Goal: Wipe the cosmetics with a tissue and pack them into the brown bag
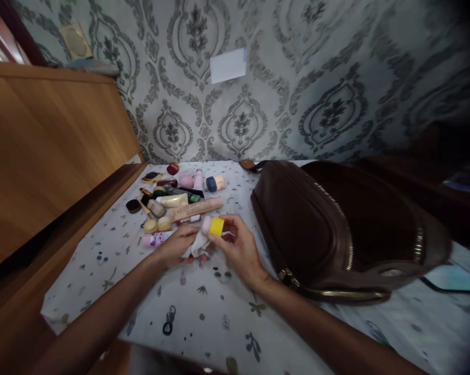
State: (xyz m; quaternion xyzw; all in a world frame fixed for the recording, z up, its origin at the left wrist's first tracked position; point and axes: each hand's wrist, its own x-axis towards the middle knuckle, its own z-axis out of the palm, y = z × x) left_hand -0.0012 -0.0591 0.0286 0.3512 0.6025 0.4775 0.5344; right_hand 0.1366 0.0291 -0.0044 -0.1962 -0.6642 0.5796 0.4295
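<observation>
Between the fingers of my right hand [240, 250] is a small pale pink jar with a yellow lid [217, 227]. My left hand [176, 247] is closed on a crumpled white wipe [198, 246], which lies against the jar's pale end. Just beyond my left hand lies a pink and purple patterned tube [155, 239]. Behind both hands rests a long beige tube [196, 209], with a cream tube [173, 200] beside it. Several other cosmetics surround them, among them a jar with a dark blue lid [211, 183] and a round black pot [133, 206].
A large brown leather bag [297, 219] with its zip undone stands to the right on the patterned white cloth [203, 323]. Wooden furniture [55, 146] borders the left side. A wall with damask paper [240, 120] closes off the back.
</observation>
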